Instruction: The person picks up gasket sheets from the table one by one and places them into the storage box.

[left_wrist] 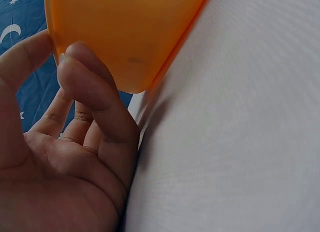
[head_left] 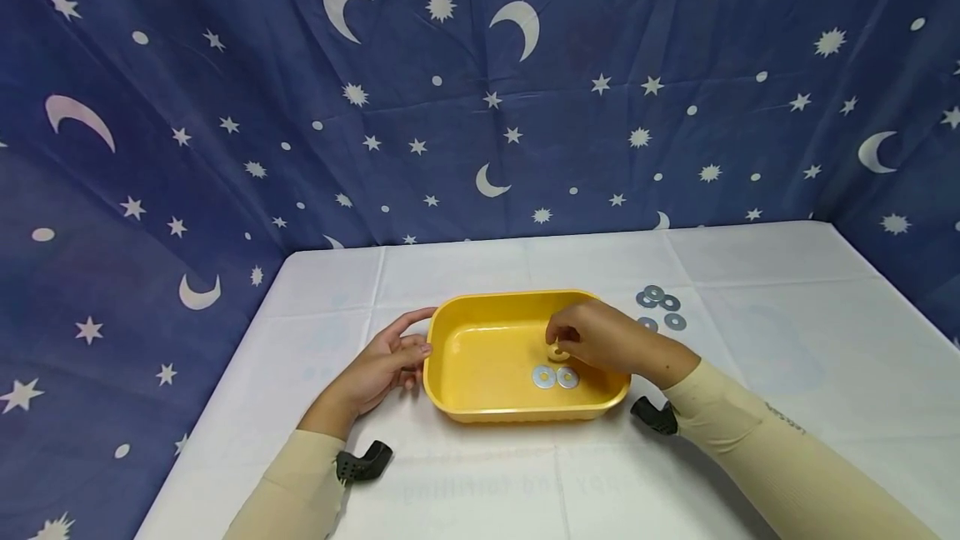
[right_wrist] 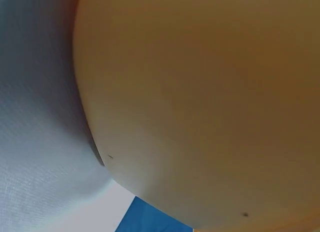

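A yellow plastic tray [head_left: 480, 417] stands on the white-covered table. My left hand [head_left: 384, 369] holds its left end, the thumb at the rim and the index finger reaching to the far left corner. In the left wrist view the thumb and a finger [left_wrist: 25, 56] meet the tray's end wall [left_wrist: 125, 36]. My right hand [head_left: 600, 336] reaches down inside the tray's right half and pinches a flat washer [head_left: 557, 352], tinted yellow, close over the tray floor. Two silver washers [head_left: 543, 377] lie side by side just in front of it.
Several more grey washers [head_left: 675, 322] lie on the white tablecloth [head_left: 787, 340] behind the right forearm, some overlapping. A blue curtain [head_left: 480, 132] with moons and stars hangs behind the table. The tray's outer wall [right_wrist: 200, 117] fills most of the right wrist view.
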`<state>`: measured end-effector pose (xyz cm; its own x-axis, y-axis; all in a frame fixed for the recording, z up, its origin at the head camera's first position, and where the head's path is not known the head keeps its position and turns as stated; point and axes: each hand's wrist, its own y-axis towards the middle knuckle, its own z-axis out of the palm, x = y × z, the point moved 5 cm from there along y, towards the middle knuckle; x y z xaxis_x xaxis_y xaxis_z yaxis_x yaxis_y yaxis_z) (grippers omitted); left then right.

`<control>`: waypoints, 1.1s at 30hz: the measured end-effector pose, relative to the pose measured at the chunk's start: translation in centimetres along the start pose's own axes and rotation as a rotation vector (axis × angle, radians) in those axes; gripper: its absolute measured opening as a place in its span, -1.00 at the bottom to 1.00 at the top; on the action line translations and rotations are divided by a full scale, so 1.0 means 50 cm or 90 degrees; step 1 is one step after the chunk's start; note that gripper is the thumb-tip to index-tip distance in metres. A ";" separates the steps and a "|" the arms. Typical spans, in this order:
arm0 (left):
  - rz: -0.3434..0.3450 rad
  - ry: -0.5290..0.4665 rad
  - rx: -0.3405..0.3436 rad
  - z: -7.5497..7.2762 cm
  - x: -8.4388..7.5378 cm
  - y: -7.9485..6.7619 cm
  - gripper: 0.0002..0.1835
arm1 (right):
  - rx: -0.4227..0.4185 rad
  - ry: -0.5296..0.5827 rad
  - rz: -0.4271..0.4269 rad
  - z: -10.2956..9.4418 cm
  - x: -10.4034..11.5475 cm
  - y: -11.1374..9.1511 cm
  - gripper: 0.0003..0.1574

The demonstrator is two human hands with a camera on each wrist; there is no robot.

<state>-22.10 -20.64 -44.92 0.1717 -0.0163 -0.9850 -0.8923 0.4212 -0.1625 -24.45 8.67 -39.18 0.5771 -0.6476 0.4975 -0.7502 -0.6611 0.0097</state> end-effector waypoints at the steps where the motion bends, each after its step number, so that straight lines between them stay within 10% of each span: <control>1: 0.001 0.001 0.000 0.000 0.000 0.000 -0.32 | 0.000 -0.003 0.001 0.001 0.000 0.000 -0.88; 33: 0.002 0.007 -0.005 -0.004 0.003 0.001 -0.33 | -0.089 -0.228 -0.006 0.030 0.006 0.002 -0.90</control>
<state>-22.20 -20.82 -45.09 0.1639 -0.0250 -0.9862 -0.8962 0.4141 -0.1594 -23.88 7.84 -40.30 0.6419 -0.7494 0.1625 -0.7667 -0.6257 0.1434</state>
